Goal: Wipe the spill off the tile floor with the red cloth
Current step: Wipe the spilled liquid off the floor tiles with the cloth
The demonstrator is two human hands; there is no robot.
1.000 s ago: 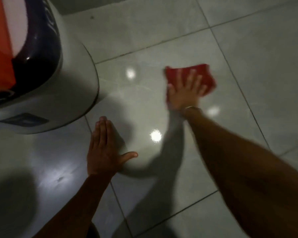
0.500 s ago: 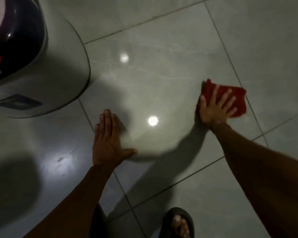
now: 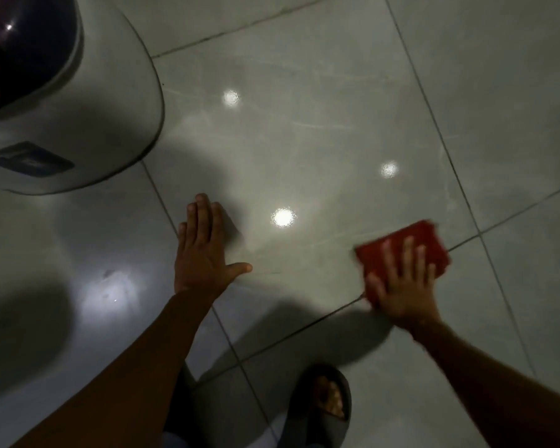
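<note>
The folded red cloth (image 3: pixel 411 242) lies flat on the glossy grey tile floor (image 3: pixel 304 140) at the right, near a grout crossing. My right hand (image 3: pixel 401 286) presses on it with spread fingers, covering its near half. My left hand (image 3: pixel 204 250) rests flat on the floor to the left, palm down, fingers together, thumb out, holding nothing. Faint streaks run across the big tile between the hands and beyond; no clear puddle shows.
A large white rounded appliance (image 3: pixel 78 118) with a dark top stands at the upper left, its base on the floor. My foot in a dark sandal (image 3: pixel 327 402) is at the bottom centre. Light reflections dot the tile.
My right hand has dragged the red cloth from the far middle of the tile toward me and to the right. My left hand has stayed planted on the floor.
</note>
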